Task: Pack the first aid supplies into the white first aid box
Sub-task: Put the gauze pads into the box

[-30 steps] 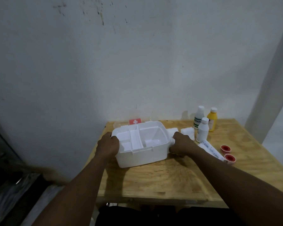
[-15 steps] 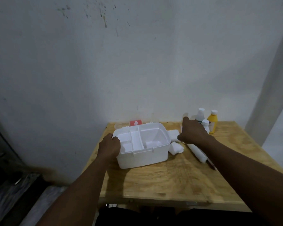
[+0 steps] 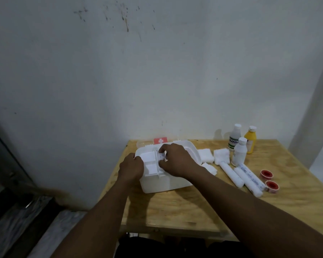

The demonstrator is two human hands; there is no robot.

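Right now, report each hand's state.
Left hand: closed on the white plastic first aid box rim.
Right hand: pinching a small white item over the box.

open white box [image 3: 164,183], bandage rolls [image 3: 231,174] beside

Your right hand [image 3: 177,161], which half a second ago was out by the bottles near the table's back edge, has come back over the open white box [image 3: 164,181] and now pinches a small white item [image 3: 162,156] above the divided tray; what that item is cannot be told. With your arm out of the way, the two long white rolls [image 3: 240,175] and the two red-centred tape rolls [image 3: 268,180] toward the table's right edge show again. Your left hand [image 3: 131,167] now sits further over the box's left rim.
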